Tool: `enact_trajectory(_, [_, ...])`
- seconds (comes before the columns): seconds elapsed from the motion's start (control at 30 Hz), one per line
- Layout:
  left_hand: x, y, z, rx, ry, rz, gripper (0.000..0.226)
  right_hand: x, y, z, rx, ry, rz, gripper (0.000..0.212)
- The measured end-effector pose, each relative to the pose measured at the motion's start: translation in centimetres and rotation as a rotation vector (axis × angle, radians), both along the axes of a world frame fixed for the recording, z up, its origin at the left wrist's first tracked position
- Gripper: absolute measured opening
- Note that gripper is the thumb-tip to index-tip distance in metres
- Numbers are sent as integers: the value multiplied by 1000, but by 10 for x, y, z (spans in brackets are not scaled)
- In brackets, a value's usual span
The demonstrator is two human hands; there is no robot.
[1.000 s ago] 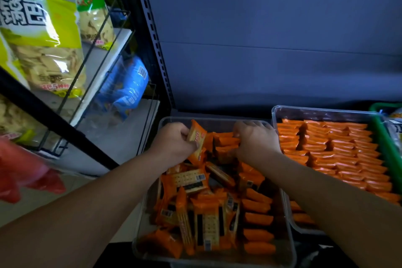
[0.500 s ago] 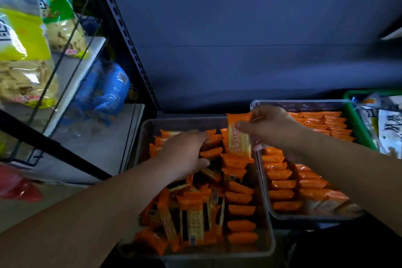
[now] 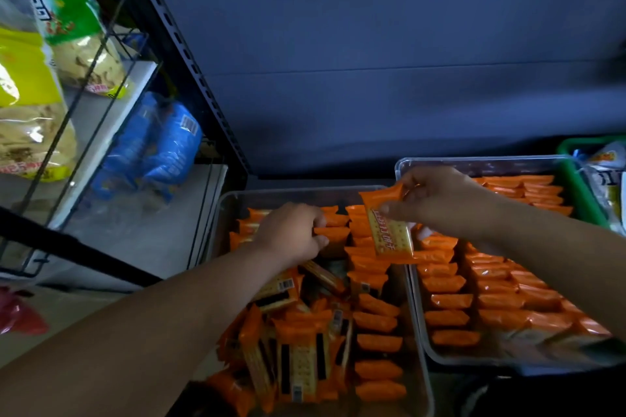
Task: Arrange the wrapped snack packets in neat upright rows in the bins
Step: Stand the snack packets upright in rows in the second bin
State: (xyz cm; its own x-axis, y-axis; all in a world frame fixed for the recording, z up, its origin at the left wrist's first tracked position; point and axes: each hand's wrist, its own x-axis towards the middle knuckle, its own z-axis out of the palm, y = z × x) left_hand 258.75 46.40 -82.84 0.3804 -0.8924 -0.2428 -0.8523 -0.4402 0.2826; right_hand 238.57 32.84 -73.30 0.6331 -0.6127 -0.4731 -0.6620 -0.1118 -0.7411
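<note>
Your right hand (image 3: 437,201) pinches an orange packet (image 3: 389,232) by its top corner above the wall between the left bin (image 3: 305,191) and the right bin (image 3: 491,161), while your left hand (image 3: 291,235) curls its fingers round an upright packet (image 3: 333,234) at the left bin's far end

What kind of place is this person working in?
Probably a small shop or its stockroom: clear bins hold rows of identical orange snack packets, large snack bags sit behind a wire rack, and a slotted metal upright frames the shelving.
</note>
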Motion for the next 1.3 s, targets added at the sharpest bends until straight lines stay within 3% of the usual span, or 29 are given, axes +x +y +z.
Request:
enact_trajectory(0.13, [1,6,-4,-165,-173,-125,44,4,-1,0,-8,-17,3,22])
enact_trajectory(0.23, [1,9,-11,-113,-233,-254,61,3,-3,0,-13,-12,1,24])
enact_trajectory(0.43, [6,2,-11,-85,-124,-248,54,2,-3,0,-11,-3,6,23])
enact_trajectory(0.67, [3,-2,2,-103,-141,-227,67,1,-2,0,-11,11,17,24])
enact_trajectory(0.73, [8,4,13,-137,-163,-253,60,-1,-3,0,-9,12,4,25])
enact_trajectory(0.8, [10,10,23,-179,-167,-318,38,-5,-4,0,-12,15,-10,25])
enact_trajectory(0.87, [6,14,28,-118,-102,-430,23,-8,-6,0,-5,20,-12,25])
enact_trajectory(0.93, [-2,15,23,70,-29,-545,19,-11,-7,-1,6,32,-4,25])
enact_trajectory(1.07, [-2,9,-4,367,70,-588,24,-16,-9,-3,20,51,8,26])
enact_trajectory(1.17, [1,2,-10,415,82,-540,30,-18,-10,-5,39,55,0,25])
enact_trajectory(1.3, [0,0,-18,356,-79,-598,26,-16,-10,-5,51,70,-7,26])
